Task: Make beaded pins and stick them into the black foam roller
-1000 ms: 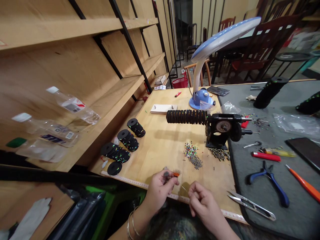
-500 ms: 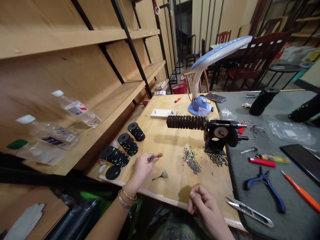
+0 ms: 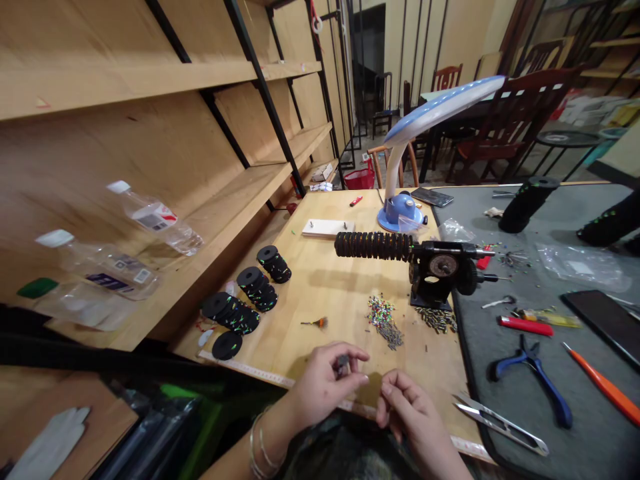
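Note:
My left hand (image 3: 327, 381) hovers over the table's near edge, thumb and forefinger apart. Its curled fingers hold a small dark grey tufted bundle (image 3: 343, 361). Close by on the right, my right hand (image 3: 407, 407) has its fingertips pinched together; whatever is between them is too small to make out. Beyond the left hand, an orange-tipped tufted bundle (image 3: 316, 323) lies on the wood. A heap of coloured beads (image 3: 380, 310) lies farther off, touching a pile of small grey pieces (image 3: 390, 335).
A black geared winder (image 3: 437, 267) carries a row of black foam spools (image 3: 373, 245). Stacks of black spools (image 3: 230, 312) stand left. Brass-coloured pieces (image 3: 436, 320) lie below the winder. Thread snips (image 3: 500, 423) and blue pliers (image 3: 533, 377) rest on the grey mat (image 3: 480, 360).
My left hand has moved right and nearer, beside my right hand. The orange-tipped bundle it was touching now lies free. The grey bundle that lay nearer is no longer seen on the table.

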Demonstrator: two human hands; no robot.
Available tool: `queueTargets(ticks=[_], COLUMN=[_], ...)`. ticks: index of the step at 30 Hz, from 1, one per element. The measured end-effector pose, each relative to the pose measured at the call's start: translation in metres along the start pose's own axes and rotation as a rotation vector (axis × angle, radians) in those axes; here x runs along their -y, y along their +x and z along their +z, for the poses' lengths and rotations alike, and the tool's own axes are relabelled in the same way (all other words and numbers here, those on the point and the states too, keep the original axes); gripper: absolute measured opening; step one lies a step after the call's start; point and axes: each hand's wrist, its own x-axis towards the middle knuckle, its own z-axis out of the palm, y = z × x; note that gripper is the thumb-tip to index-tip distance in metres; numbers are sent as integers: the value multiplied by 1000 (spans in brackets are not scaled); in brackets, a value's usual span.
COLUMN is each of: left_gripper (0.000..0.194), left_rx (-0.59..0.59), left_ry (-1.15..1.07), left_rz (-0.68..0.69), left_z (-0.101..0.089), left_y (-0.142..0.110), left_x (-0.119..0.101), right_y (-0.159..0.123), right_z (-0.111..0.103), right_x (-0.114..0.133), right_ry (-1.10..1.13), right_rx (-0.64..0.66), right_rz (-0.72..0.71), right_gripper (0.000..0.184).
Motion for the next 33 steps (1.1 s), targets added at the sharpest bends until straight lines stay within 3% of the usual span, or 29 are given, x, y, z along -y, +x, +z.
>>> queueTargets(ticks=[4,10,15,17,20,25,29,33], left_gripper=[10,20,19,18,16,15,16,20], left_rx=[35,4,-75,-94,-108,-116,-104,-15], left_ry=[-84,-185,6,100,196,296,165,-255], left_rz=[-14,-70,-6,43,133,229,97,-143], left_z=[22,23,24,24,26,29,30,33], left_y=[4,9,4,1,-4,-13,-15,-14], left_x=[-3,3,-2,-6,-9,-10,-6,8], right_y=[-2,-6,-15,-20,-25,-18,-15,-13], right_z=[2,-5,-25,-26,-12,11,6,-3], right_x=[5,11,27,34,38,25,11,1], right_ry=[-44,-146,-306,-334,-270,-64,-340,-517], right_rx=[22,10,-261,-298,-192,39,1,-44], right_rz=[24,-1,-188,-249,-265,-69,-176,-251], right_gripper=[51,51,51,49,49,54,34,35])
